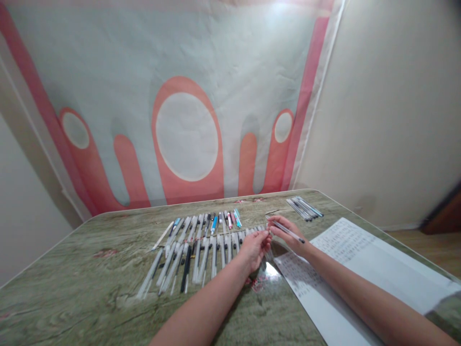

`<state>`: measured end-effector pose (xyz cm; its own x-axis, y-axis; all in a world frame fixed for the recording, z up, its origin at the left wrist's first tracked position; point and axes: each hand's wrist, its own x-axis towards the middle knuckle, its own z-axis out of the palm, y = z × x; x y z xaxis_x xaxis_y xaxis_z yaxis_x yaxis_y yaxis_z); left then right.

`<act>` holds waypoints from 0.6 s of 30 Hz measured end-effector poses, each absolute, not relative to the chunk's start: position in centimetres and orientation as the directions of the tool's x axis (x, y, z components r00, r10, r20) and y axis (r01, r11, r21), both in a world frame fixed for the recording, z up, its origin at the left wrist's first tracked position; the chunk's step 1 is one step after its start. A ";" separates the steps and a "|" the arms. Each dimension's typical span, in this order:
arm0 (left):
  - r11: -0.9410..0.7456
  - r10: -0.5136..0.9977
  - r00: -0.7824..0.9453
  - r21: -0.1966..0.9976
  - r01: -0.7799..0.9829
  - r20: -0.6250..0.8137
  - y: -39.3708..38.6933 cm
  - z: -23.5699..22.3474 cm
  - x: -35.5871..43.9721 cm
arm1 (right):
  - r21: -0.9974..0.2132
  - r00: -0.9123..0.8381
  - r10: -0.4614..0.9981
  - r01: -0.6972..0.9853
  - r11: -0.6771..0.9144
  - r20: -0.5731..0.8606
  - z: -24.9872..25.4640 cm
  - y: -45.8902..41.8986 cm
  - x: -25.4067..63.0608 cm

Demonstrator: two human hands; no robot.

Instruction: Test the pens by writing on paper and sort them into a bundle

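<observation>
My right hand [288, 236] is closed on a slim clear pen [294, 236] with a dark end, which lies slanted across its fingers. Against its fingertips, my left hand [255, 249] is closed in a pinch; whatever it may hold is too small to make out. Both hands are just above the table, at the right end of rows of pens. In the nearer row are clear pen parts [203, 259] and a black pen [186, 269]. The farther row has a blue marker [214, 224] and several other pens.
White sheets of paper [389, 269] with writing lie under and beside my right forearm. A small group of clear pens [305, 208] rests at the back right of the marbled table [90, 283]. Behind the table hangs a patterned curtain [230, 72].
</observation>
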<state>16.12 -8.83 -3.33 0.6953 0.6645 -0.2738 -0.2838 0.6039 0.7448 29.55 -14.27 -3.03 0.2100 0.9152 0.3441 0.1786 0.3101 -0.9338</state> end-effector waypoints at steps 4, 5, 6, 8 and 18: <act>0.533 0.687 0.695 0.797 -0.284 -0.212 -8.6 -3.7 16.1 | -0.954 0.275 0.914 0.076 0.289 0.299 -3.6 -13.9 29.9; 0.518 0.693 0.693 0.807 -0.284 -0.200 -8.5 -3.8 16.1 | -0.959 0.288 0.917 0.027 0.281 0.276 -3.7 -13.8 30.0; 0.501 0.700 0.689 0.816 -0.287 -0.187 -8.5 -3.9 16.2 | -0.962 0.297 0.920 -0.020 0.273 0.255 -3.8 -13.7 30.0; 0.469 0.716 0.679 0.833 -0.295 -0.163 -8.4 -4.2 16.4 | -0.963 0.302 0.926 -0.076 0.260 0.227 -3.9 -13.6 30.0; 0.401 0.732 0.676 0.856 -0.326 -0.086 -8.2 -4.7 16.6 | -0.954 0.370 0.896 -0.071 0.290 0.245 -3.5 -13.7 29.6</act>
<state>16.65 -8.19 -4.73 0.6762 0.7317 -0.0857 -0.3256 0.4012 0.8562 29.58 -13.71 -3.49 0.3698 0.8962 0.2450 -0.0709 0.2902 -0.9543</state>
